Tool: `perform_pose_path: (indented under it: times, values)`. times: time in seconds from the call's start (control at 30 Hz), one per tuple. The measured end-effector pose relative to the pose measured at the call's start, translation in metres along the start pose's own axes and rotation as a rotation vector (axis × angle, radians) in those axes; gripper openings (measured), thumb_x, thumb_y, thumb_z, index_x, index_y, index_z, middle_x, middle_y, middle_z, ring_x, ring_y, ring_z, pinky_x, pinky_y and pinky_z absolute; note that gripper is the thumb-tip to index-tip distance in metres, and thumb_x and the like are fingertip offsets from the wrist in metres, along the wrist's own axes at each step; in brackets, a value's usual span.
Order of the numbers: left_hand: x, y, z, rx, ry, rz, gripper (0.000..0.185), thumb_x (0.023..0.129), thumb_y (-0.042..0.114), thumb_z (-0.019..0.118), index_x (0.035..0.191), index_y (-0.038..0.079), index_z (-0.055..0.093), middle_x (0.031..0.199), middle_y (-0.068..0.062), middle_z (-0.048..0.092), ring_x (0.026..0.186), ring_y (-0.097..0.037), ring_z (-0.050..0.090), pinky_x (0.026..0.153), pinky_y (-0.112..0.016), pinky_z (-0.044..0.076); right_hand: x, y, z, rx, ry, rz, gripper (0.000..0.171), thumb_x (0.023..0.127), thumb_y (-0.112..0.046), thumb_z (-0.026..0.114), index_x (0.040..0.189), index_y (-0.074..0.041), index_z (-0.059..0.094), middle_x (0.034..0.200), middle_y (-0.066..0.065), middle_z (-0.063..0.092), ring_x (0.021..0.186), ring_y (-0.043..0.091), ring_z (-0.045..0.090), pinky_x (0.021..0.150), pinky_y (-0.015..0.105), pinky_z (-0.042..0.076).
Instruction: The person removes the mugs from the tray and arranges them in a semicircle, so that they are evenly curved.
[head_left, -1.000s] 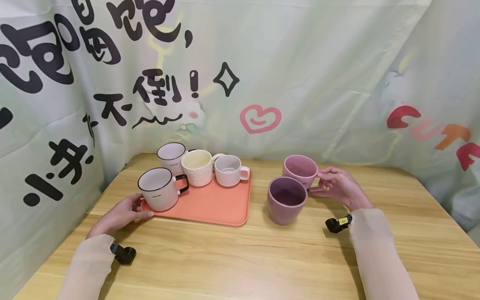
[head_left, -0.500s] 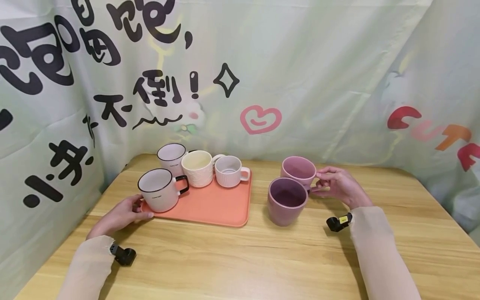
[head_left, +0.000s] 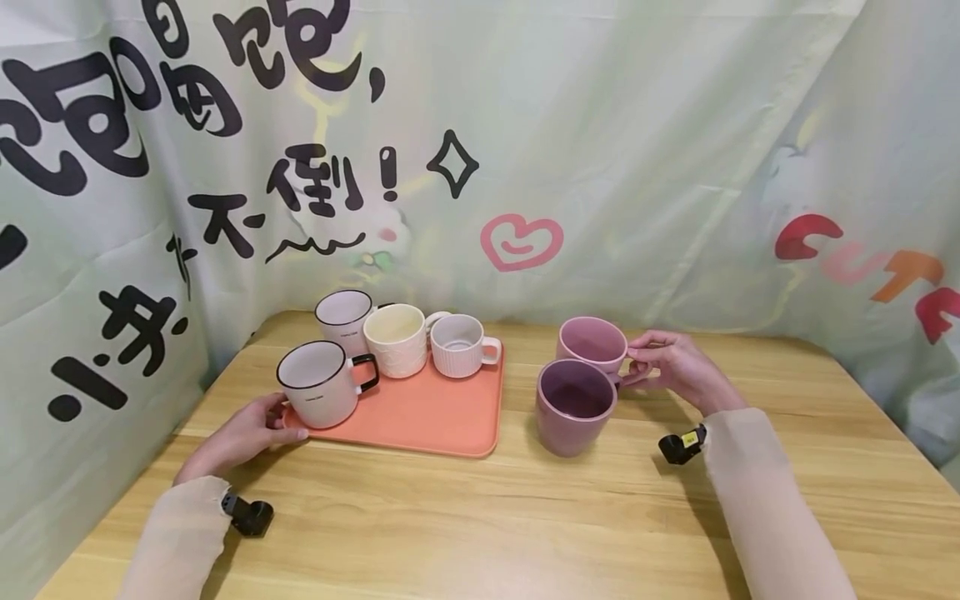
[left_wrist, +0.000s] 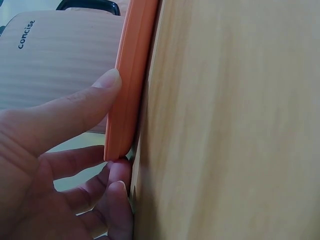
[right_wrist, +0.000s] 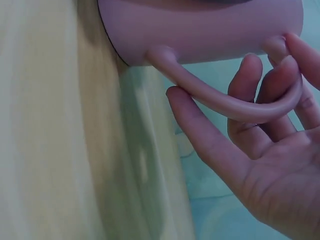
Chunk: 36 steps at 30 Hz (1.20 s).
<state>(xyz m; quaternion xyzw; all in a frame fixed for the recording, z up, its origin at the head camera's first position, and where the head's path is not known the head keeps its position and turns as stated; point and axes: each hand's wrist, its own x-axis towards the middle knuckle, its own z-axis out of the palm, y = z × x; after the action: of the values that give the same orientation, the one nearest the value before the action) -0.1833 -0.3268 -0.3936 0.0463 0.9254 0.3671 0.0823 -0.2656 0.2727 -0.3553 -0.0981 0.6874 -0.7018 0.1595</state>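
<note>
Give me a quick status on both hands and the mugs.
Left hand pinches the orange tray corner. Right hand grips the pink mug handle. Purple mug sits right beside it, nearer the camera.

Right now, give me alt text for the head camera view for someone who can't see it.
A person's right hand grips the handle of a pink mug behind a purple mug on a wooden table. Their left hand pinches the corner of an orange tray carrying four pale mugs.

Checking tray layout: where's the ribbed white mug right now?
Head view: the ribbed white mug sits at the orange tray's far right corner, beside the cream mug, left of the two purple mugs.
</note>
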Motion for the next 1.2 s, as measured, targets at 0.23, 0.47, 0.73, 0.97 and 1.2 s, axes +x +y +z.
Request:
perform_pose_path:
  times: [0.23, 0.47, 0.73, 0.97, 1.2]
  values:
    - [0.0, 0.001, 0.0, -0.035, -0.01, -0.018, 0.081, 0.092, 0.018, 0.078, 0.143, -0.022, 0.031, 0.099, -0.015, 0.053, 0.088, -0.028, 0.05, 0.065, -0.033, 0.045, 0.0, -0.006, -0.005, -0.11, -0.003, 0.0, 0.019, 0.102, -0.002, 0.056, 0.097, -0.014, 0.07, 0.086, 0.005, 0.067, 0.082, 0.019, 0.068, 0.084, 0.047, 0.056]
    - [0.0, 0.0, 0.001, -0.026, -0.011, -0.007, 0.081, 0.091, 0.018, 0.078, 0.143, -0.022, 0.031, 0.099, -0.015, 0.054, 0.088, -0.028, 0.05, 0.066, -0.033, 0.044, -0.001, -0.038, -0.014, -0.155, 0.091, -0.027, 0.012, 0.105, -0.008, 0.055, 0.105, -0.015, 0.065, 0.097, 0.001, 0.069, 0.093, 0.014, 0.067, 0.084, 0.03, 0.056]
    - [0.0, 0.0, 0.0, -0.019, -0.014, -0.006, 0.082, 0.091, 0.02, 0.079, 0.143, -0.022, 0.031, 0.103, -0.018, 0.054, 0.091, -0.031, 0.05, 0.069, -0.036, 0.045, 0.003, -0.08, -0.002, -0.307, 0.094, -0.06, 0.029, 0.109, -0.022, 0.049, 0.129, -0.001, 0.05, 0.107, -0.006, 0.067, 0.104, 0.012, 0.065, 0.09, 0.028, 0.053]
    - [0.0, 0.0, -0.002, -0.02, -0.006, -0.008, 0.08, 0.091, 0.019, 0.078, 0.144, -0.021, 0.032, 0.098, -0.015, 0.052, 0.086, -0.027, 0.049, 0.066, -0.034, 0.044, 0.014, -0.102, 0.028, -0.361, 0.095, -0.069, 0.056, 0.107, -0.031, 0.054, 0.144, 0.008, 0.04, 0.12, 0.003, 0.064, 0.111, 0.015, 0.064, 0.094, 0.031, 0.051]
    - [-0.001, 0.0, 0.0, -0.037, -0.008, -0.001, 0.08, 0.092, 0.016, 0.078, 0.143, -0.022, 0.031, 0.097, -0.014, 0.052, 0.086, -0.027, 0.049, 0.063, -0.031, 0.043, 0.029, -0.116, 0.062, -0.249, 0.057, -0.082, 0.041, 0.106, -0.025, 0.055, 0.136, 0.002, 0.047, 0.113, 0.0, 0.067, 0.114, 0.021, 0.063, 0.098, 0.036, 0.05]
